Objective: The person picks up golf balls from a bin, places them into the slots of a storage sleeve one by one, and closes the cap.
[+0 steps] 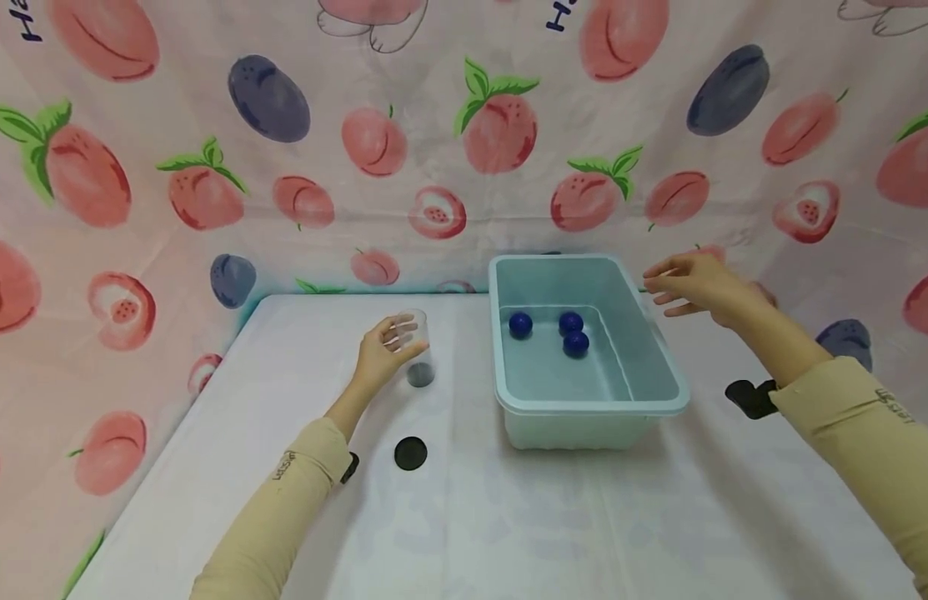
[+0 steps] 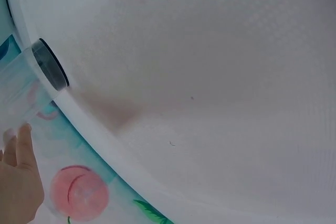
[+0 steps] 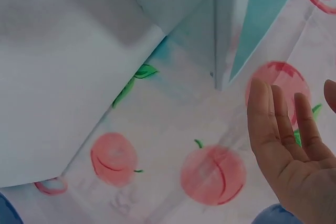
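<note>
Left hand [image 1: 381, 354] wrapped around a clear plastic cup [image 1: 414, 348], fingers curled about its upper wall, thumb side hidden. Cup standing on the white table [image 1: 509, 517], left of the tub, with long axis near vertical, leaning slightly; mouth up, dark base down on the table surface. Left wrist view: same cup [image 2: 26, 90] seen from the side, dark base ring toward the table, transparent wall running back toward the hand [image 2: 18, 182]; only fingertips visible there.

Right hand [image 1: 696, 285] raised in the air beyond the far right corner of the tub, fingers straight and loosely spread, pointing left, holding nothing. Right wrist view: palm [image 3: 291, 150] open, fingers extended side by side, fruit-print cloth behind.

Light blue plastic tub [image 1: 662, 375] on the table centre-right, long axis running away from the viewer, open side up. Three dark blue balls inside on the tub floor, toward the far end: one at left [image 1: 519, 324], two at right [image 1: 571, 322] [image 1: 576, 342], the right pair touching or nearly so; left ball apart from them.

Black round disc [image 1: 410, 453] flat on the table, nearer the viewer than the cup, beside the left sleeve [image 1: 283, 508]. Black object [image 1: 750, 397] on the table to the right of the tub, partly hidden by the right sleeve [image 1: 861, 433]; shape not clear.

Peach-and-plum print cloth [image 1: 283, 167] forming back and side walls.
</note>
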`<state>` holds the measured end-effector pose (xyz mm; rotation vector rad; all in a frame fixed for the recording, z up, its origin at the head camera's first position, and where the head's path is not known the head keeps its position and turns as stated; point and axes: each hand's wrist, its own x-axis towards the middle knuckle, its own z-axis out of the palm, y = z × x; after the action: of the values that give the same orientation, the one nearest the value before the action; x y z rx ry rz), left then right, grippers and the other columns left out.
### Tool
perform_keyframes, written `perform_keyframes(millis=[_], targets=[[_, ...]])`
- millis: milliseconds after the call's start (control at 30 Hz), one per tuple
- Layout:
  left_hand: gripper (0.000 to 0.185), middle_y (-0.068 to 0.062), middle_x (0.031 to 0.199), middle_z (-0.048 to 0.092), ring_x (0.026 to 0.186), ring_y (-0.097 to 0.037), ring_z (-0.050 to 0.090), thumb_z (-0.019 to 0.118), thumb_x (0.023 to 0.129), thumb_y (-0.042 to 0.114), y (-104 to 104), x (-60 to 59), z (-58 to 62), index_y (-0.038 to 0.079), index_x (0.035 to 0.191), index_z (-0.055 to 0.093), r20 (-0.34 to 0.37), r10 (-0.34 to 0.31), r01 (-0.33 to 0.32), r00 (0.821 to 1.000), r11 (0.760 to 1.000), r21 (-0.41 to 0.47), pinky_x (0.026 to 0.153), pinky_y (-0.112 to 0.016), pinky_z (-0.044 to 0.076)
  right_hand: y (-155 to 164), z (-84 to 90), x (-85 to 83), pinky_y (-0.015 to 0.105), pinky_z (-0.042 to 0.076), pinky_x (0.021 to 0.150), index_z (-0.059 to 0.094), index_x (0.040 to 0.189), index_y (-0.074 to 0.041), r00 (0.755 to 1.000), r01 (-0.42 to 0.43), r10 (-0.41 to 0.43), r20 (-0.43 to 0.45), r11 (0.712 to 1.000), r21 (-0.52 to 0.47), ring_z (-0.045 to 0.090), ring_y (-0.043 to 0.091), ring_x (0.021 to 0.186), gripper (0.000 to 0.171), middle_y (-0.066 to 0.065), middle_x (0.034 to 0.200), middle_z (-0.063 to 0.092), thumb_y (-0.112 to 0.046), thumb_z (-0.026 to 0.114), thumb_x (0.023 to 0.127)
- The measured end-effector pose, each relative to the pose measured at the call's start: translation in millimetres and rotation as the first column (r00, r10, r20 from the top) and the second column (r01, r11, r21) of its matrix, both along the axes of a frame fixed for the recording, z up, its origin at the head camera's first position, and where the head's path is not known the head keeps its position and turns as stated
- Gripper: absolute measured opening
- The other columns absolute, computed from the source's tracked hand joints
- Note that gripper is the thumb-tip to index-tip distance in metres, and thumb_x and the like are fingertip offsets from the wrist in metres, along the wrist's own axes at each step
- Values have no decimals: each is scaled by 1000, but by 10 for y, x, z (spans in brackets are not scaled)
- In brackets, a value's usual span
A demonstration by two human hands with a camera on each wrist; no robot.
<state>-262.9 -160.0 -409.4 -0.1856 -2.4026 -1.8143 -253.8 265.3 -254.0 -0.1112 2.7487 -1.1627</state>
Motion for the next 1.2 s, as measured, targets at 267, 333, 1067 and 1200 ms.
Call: perform_keyframes(millis=[267,333,1067,1200], targets=[[54,-24,126,58,122,-37,53,76,78,9,29,145,201,1,127,55,36,-9,8,999,1000,26,107,-40,40,-256,134,-107,33,59,70,49,124,8,997,-72,70,41,996,43,63,12,81,45,30,120,54,-26,56,95],[53,-25,127,57,122,-39,52,75,79,7,42,187,246,-1,128,54,26,-12,11,1000,1000,19,106,-42,41,-316,163,-134,33,59,71,49,123,8,995,-93,90,51,995,45,62,13,81,44,27,115,57,-24,55,95],[52,-18,123,62,119,-32,57,77,78,13,-19,66,-4,6,125,57,8,16,-16,1000,1000,-9,103,-38,44,-929,71,-436,38,57,76,47,127,9,954,-223,216,207,975,14,58,14,75,44,13,102,58,-22,52,96],[52,-16,124,62,120,-31,56,77,78,14,-5,45,26,7,125,57,12,11,-11,1000,1000,-11,103,-38,44,-985,9,-533,37,57,75,49,127,9,949,-207,200,244,978,1,57,15,72,42,7,92,56,-20,52,96]])
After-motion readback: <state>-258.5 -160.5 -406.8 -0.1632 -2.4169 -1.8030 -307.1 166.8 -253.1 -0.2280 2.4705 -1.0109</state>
